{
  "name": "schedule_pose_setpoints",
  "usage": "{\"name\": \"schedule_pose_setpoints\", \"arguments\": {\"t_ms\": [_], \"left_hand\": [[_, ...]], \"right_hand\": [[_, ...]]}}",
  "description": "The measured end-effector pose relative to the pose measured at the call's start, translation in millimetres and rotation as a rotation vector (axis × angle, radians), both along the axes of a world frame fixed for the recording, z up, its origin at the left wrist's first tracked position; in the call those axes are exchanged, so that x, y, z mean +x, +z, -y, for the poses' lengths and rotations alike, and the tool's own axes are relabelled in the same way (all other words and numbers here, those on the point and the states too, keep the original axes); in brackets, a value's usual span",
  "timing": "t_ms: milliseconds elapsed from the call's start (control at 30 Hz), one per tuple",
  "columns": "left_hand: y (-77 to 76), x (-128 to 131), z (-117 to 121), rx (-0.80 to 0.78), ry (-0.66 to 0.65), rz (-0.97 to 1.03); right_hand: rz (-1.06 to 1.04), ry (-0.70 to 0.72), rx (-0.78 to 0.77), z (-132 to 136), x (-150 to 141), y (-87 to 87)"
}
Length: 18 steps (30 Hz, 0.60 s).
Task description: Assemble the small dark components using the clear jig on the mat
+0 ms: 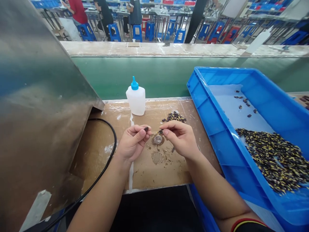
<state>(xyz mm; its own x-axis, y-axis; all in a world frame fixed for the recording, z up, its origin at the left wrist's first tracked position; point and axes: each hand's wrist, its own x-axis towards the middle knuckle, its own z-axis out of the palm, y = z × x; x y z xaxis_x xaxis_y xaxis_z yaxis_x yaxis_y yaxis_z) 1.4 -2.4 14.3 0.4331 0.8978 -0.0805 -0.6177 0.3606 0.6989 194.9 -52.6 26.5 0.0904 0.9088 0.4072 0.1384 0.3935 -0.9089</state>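
My left hand (132, 144) and right hand (180, 139) pinch close together over the desk (154, 174)

My left fingers (140, 130) grip a dark piece (146, 129) and my right fingers (169, 126) a black-and-yellow piece (160, 131), tips nearly meeting above a round metal disc (157, 139). A loose heap of similar pieces (173, 117) lies just beyond, near a white squeeze bottle (136, 100) with a blue nozzle; a larger mass (272, 158) fills the blue plastic crate (207, 112) to my right
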Motion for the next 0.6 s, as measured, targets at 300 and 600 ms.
{"name": "schedule_pose_setpoints", "arguments": {"t_ms": [300, 600], "left_hand": [[-2.9, 1, 0, 0.049, 0.017, 0.035], [-1.0, 4, 2, 0.133, 0.03, 0.016]], "right_hand": [[0.054, 0.037, 0.302, 4, -13, -6.5], [0.159, -0.055, 0.425, 3, -17, -3.3]]}}
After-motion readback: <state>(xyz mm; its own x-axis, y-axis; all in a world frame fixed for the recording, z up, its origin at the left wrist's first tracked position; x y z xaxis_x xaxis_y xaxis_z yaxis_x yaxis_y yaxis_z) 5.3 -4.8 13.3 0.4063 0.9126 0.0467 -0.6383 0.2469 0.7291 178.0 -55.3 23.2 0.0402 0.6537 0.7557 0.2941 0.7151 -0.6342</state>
